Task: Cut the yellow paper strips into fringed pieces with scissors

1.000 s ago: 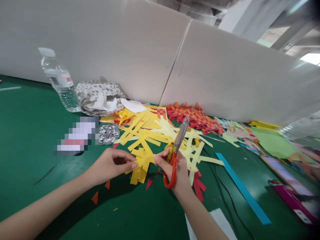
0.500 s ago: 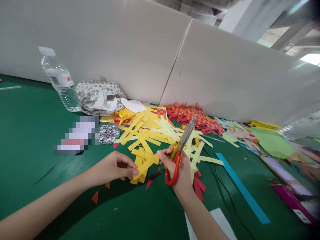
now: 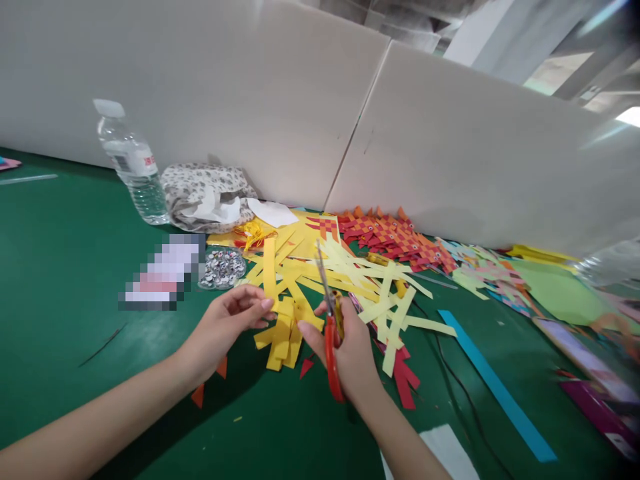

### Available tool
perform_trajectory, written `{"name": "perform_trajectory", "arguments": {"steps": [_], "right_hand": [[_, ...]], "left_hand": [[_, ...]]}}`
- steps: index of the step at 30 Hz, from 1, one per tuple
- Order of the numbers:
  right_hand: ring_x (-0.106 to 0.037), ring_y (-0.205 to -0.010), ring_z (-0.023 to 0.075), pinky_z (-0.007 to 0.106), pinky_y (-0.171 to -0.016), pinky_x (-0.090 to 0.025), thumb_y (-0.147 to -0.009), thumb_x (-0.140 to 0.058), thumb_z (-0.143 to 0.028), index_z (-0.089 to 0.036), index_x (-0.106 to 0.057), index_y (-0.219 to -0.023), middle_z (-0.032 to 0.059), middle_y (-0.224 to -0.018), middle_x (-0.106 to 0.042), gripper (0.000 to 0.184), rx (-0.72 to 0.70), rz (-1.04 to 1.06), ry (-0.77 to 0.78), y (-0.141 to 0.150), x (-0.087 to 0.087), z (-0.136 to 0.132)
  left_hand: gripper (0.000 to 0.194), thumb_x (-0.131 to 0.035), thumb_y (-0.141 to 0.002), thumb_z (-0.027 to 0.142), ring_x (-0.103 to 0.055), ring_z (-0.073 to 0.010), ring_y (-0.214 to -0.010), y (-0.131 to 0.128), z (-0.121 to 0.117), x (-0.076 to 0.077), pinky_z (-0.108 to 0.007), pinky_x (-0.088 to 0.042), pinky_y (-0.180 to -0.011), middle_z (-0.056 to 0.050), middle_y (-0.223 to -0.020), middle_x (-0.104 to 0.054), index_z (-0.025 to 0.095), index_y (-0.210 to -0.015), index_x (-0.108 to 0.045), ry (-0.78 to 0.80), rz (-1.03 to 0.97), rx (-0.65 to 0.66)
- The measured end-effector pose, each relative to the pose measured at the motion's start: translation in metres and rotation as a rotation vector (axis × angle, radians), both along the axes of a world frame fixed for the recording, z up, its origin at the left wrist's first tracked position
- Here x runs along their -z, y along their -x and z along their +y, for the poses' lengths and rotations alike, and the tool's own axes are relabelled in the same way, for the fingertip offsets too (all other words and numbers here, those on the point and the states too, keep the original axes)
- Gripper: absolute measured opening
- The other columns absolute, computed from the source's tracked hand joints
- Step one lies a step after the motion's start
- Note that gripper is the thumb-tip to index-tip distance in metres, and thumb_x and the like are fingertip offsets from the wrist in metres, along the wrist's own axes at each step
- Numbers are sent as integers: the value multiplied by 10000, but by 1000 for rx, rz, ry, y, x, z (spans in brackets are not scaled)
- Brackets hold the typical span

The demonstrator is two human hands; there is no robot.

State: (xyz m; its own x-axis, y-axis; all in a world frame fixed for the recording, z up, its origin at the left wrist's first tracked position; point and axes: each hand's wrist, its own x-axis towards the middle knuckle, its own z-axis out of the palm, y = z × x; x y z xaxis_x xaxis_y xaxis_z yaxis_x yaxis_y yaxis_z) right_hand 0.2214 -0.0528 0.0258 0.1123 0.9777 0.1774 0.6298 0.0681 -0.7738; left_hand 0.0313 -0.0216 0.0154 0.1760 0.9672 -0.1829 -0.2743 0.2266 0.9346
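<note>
My left hand (image 3: 233, 323) pinches a yellow paper strip (image 3: 269, 267) between thumb and fingers, with the strip pointing up and away from me. In my right hand (image 3: 350, 347) are scissors (image 3: 331, 360) with red and yellow handles. Their blades point away from me and lean slightly left, apart from the held strip. Whether the blades are parted is hard to make out. Below and between my hands lies a heap of short yellow paper pieces (image 3: 283, 333). Pale yellow strips (image 3: 393, 300) spread out beyond my right hand.
Woven red and orange paper fish (image 3: 395, 237) are piled against the grey partition (image 3: 200, 80). A water bottle (image 3: 133, 167), a patterned cloth pouch (image 3: 200, 193), a bag of googly eyes (image 3: 223, 268) and a blurred-out phone (image 3: 165, 273) stand or lie left. A blue strip (image 3: 495, 387) lies right.
My left hand has turned the yellow strip from lying across to pointing away from me. My right fingers have come off its end, and the scissors have swung from leaning right to leaning left.
</note>
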Motion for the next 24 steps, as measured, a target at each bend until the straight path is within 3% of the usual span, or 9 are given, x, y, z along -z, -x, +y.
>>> {"name": "perform_trajectory", "arguments": {"steps": [3,7,15,24], "right_hand": [[-472,-576,151,259,-507,-364,-661,-664,-425,-212,-443,-838,-27,-677,-483,355,-24,-255,-7,5,-1,-3],[-517,-634,180,268,-525,-366,-649,-661,-433,-219,-430,-820,6,-743,-534,359,-76,-401,-30,12,0,-7],[-554,-659,203,267,-506,-342,-640,-665,-466,-224,-422,-803,21,-762,-563,380,-75,-479,-28,19,3,-11],[-547,-654,196,272,-525,-360,-653,-652,-464,-225,-403,-769,10,-731,-547,364,-57,-451,-22,18,1,-9]], "left_hand": [[198,-747,-718,298,-634,-90,-686,-2,-3,-2,-171,-501,-666,44,-705,-633,189,-769,-590,-28,-69,-70],[174,-733,-736,296,-611,-74,-699,-4,-7,-4,-159,-504,-688,53,-722,-632,194,-769,-596,-74,-115,-147],[142,-733,-733,273,-591,-82,-750,-6,-9,-1,-152,-507,-674,52,-782,-650,215,-786,-615,-101,-146,-268],[187,-744,-720,294,-595,-103,-765,-9,-13,1,-203,-532,-711,31,-796,-640,196,-818,-619,-63,-146,-215]]}}
